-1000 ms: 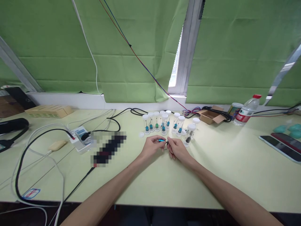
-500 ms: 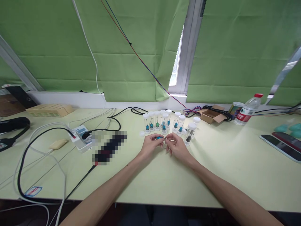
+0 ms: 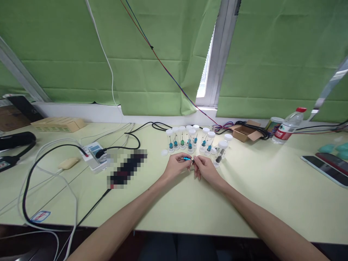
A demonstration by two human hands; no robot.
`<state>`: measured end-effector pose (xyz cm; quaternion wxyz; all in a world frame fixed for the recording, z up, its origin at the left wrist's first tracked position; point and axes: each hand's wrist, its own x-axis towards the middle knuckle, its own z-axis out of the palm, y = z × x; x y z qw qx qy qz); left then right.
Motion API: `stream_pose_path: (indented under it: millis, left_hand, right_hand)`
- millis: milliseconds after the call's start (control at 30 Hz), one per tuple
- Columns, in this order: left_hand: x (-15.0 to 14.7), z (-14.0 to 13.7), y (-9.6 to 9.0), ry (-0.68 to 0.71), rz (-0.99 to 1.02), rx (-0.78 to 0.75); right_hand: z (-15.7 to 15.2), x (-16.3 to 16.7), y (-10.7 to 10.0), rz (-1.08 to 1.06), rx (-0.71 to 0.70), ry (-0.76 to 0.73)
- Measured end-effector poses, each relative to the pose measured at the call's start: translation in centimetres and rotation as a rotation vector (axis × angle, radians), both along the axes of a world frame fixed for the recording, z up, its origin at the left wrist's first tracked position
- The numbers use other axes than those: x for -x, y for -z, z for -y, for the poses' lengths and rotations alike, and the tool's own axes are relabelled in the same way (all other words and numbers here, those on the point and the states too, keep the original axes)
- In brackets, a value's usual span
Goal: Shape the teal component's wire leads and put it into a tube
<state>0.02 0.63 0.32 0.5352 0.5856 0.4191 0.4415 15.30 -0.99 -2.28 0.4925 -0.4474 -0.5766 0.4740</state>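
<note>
Blue piece (image 3: 186, 158) pinched in left hand (image 3: 174, 168); right hand (image 3: 208, 169) pinching dark bit (image 3: 193, 161) just beside

Cannot read any wording for certain: find pale lettering too small to make out on the red-and-white label (image 3: 283, 132) of the clear bottle (image 3: 290, 124), and just a red squiggle inside a blue outline on the sticker (image 3: 40, 216) at the near left of the bench (image 3: 163, 206).

Bare left hand (image 3: 176, 167), bare right hand (image 3: 208, 169), bare forearms (image 3: 133, 206), small wrist-side mole (image 3: 149, 189), dark trousers (image 3: 160, 247)
</note>
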Motion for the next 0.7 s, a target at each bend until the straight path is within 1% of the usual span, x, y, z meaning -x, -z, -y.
stream_pose_path:
  millis: [133,267,433,533,700]
  left_hand:
    - [0.01,-0.04,0.20,0.034,-0.020,-0.043]
    - [-0.11,0.08,0.03,0.032,-0.035,-0.043]
    - [-0.15,0.12,-0.17,0.033,0.008,-0.046]
    - [-0.03,0.03,-0.25,-0.003,0.027,-0.034]
    - [0.16,-0.15,-0.09,-0.045,0.046,0.003]
  right_hand:
    - [-0.01,0.01,0.15,-0.010,0.036,-0.003]
    - [-0.02,0.00,0.25,0.004,0.053,-0.001]
    - [-0.03,-0.01,0.18,0.010,-0.008,0.024]
    - [0.01,-0.04,-0.04,-0.030,-0.042,0.026]
    - [0.05,-0.08,-0.31,-0.045,-0.024,0.003]
